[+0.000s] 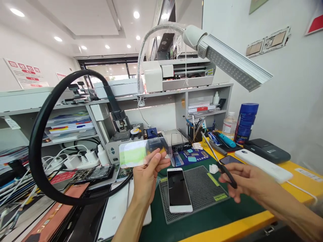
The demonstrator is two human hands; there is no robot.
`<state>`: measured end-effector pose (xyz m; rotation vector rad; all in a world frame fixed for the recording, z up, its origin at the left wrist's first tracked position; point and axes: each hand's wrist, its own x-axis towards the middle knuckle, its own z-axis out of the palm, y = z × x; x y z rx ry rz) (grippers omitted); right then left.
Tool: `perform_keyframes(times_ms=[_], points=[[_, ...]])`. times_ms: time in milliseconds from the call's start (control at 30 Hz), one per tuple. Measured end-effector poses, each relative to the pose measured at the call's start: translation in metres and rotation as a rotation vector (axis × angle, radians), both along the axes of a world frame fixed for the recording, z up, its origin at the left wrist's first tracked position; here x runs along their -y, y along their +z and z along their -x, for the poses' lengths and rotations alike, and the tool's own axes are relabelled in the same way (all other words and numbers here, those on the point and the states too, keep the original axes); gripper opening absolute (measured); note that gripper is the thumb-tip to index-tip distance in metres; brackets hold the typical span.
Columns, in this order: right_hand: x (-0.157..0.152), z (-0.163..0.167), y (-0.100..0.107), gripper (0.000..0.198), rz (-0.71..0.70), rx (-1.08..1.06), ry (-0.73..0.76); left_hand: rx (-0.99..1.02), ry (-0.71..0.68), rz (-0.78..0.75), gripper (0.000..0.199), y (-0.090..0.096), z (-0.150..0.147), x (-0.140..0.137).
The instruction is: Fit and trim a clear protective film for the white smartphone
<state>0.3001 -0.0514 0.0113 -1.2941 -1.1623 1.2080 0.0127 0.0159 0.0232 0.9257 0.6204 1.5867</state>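
My left hand [151, 171] pinches a clear, glossy plastic sheet [133, 154] between thumb and fingers. The sheet is raised over the bench, and its left part shines white and green. My right hand [243, 179] is closed around black-handled scissors [228, 174], as they appear; their long slim metal blades point up and to the left. Between my hands, below them, a white phone [179, 191] with a dark screen lies face up on a grey perforated mat [204, 185]. The two hands are well apart.
A black flexible arm [34, 141] loops across the left side. Overhead hangs a lamp [232, 60]. Phone parts and a white tablet [113, 215] crowd the left. Tools in a holder [195, 129], a bottle [229, 123] and a white power bank-like block [263, 164] stand or lie right.
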Motion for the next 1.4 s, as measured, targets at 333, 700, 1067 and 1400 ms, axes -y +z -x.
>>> perform_keyframes(times_ms=[333, 700, 1067, 1400], points=[[-0.059, 0.118, -0.001, 0.043, -0.132, -0.049, 0.427, -0.019, 0.109, 0.009, 0.026, -0.004, 0.005, -0.008], [-0.053, 0.132, -0.028, 0.039, -0.06, -0.076, 0.43, -0.021, 0.215, 0.131, 0.037, -0.005, -0.005, -0.006], [-0.053, 0.134, -0.025, 0.039, -0.072, -0.139, 0.446, -0.006, 0.134, 0.124, 0.029, -0.004, -0.008, -0.001], [-0.052, 0.133, -0.027, 0.039, -0.082, -0.139, 0.446, 0.008, 0.125, 0.138, 0.027, -0.003, -0.008, -0.001]])
